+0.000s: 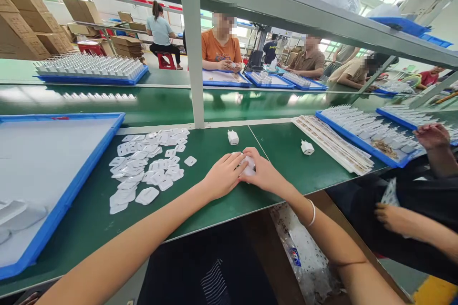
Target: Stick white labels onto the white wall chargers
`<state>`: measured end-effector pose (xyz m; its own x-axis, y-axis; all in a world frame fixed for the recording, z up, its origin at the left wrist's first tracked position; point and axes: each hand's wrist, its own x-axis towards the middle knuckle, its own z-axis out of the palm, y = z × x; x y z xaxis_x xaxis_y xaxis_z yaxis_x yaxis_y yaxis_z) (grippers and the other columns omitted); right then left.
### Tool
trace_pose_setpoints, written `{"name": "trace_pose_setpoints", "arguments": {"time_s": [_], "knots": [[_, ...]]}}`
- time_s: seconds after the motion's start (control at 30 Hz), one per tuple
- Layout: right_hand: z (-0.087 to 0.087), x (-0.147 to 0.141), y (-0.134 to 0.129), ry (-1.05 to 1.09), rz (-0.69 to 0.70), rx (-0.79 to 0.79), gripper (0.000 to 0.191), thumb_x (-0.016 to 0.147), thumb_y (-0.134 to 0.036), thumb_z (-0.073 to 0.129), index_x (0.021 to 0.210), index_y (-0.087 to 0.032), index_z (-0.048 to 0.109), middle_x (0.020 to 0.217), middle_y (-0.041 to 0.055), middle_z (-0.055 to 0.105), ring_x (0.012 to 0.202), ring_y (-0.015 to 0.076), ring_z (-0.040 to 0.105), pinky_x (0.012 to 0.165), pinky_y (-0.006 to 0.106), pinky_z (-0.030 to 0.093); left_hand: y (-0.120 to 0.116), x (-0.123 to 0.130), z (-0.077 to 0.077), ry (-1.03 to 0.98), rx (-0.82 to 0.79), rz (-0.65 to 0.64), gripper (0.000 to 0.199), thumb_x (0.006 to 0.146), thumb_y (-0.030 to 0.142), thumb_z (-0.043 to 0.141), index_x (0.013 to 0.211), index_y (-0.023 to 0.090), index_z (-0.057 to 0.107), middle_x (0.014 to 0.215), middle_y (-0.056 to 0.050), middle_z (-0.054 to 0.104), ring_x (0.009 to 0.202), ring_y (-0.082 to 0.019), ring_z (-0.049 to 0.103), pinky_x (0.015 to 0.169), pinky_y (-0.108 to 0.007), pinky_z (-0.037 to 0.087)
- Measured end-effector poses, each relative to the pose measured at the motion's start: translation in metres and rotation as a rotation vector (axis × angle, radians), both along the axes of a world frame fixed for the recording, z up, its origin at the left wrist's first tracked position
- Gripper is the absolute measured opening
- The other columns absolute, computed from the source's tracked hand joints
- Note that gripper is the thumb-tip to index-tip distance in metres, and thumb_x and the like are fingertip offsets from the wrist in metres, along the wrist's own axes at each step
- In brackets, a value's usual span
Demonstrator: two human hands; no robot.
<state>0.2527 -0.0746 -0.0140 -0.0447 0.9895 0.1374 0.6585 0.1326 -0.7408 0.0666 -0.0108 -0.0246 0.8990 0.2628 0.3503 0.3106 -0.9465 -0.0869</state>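
Both of my hands meet over the green tabletop around a white plastic piece (pixel 249 167). My left hand (pixel 222 175) lies against its left side with the fingers pressed together. My right hand (pixel 263 171) wraps it from the right, thumb and fingers closed on it. Much of the piece is hidden by the fingers. Just beyond my hands stands a white plug adapter (pixel 233 137), and another adapter (pixel 307 147) lies further right. Left of my hands spreads a loose pile of flat white covers (pixel 146 164).
A blue-rimmed tray (pixel 82 167) fills the left side. White strips (pixel 332 145) and a blue tray (pixel 365 138) of white plugs lie to the right, near a co-worker's hands (pixel 432 136). A shelf post (pixel 195 57) rises behind the adapters. An open carton sits below the table edge.
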Motion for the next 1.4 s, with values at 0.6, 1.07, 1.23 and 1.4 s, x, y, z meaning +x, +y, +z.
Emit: {"name": "trace_pose_setpoints", "arguments": {"time_s": [0.6, 1.07, 1.23, 1.4], "knots": [[0.055, -0.028, 0.021, 0.319, 0.224, -0.263, 0.08, 0.074, -0.019, 0.072, 0.14, -0.025, 0.029, 0.093, -0.0011, 0.065, 0.079, 0.0157, 0.064, 0.074, 0.029, 0.052, -0.006, -0.018, 0.022, -0.231, -0.02, 0.006, 0.044, 0.093, 0.013, 0.044, 0.136, 0.008, 0.05, 0.139, -0.02, 0.061, 0.128, -0.028, 0.062, 0.098, -0.039, 0.058], [0.018, 0.018, 0.087, 0.088, 0.105, -0.348, 0.037, 0.073, -0.041, 0.079, 0.097, -0.016, 0.066, 0.087, 0.0055, 0.066, 0.074, 0.0172, 0.059, 0.064, 0.027, 0.043, 0.02, -0.069, 0.03, -0.862, -1.425, 0.471, 0.052, 0.067, 0.046, 0.089, 0.109, 0.02, 0.072, 0.109, -0.007, 0.076, 0.098, -0.024, 0.071, 0.088, -0.035, 0.056], [-0.011, 0.01, 0.084, -0.024, -0.022, -0.29, 0.025, 0.063, -0.023, 0.081, 0.08, -0.018, 0.063, 0.088, 0.0033, 0.062, 0.079, 0.0179, 0.053, 0.066, 0.027, 0.036, 0.02, -0.073, 0.034, -0.976, -1.796, 0.467, 0.061, 0.067, 0.04, 0.09, 0.12, 0.02, 0.067, 0.117, -0.01, 0.074, 0.097, -0.023, 0.073, 0.088, -0.036, 0.057], [-0.011, 0.004, 0.082, 0.078, -0.003, -0.273, 0.023, 0.064, -0.019, 0.076, 0.076, -0.019, 0.056, 0.08, -0.0005, 0.059, 0.075, 0.0165, 0.052, 0.066, 0.026, 0.036, 0.019, -0.076, 0.033, -0.864, -1.829, 0.498, 0.059, 0.067, 0.036, 0.091, 0.119, 0.021, 0.07, 0.115, -0.008, 0.075, 0.101, -0.021, 0.071, 0.093, -0.032, 0.054]]}}
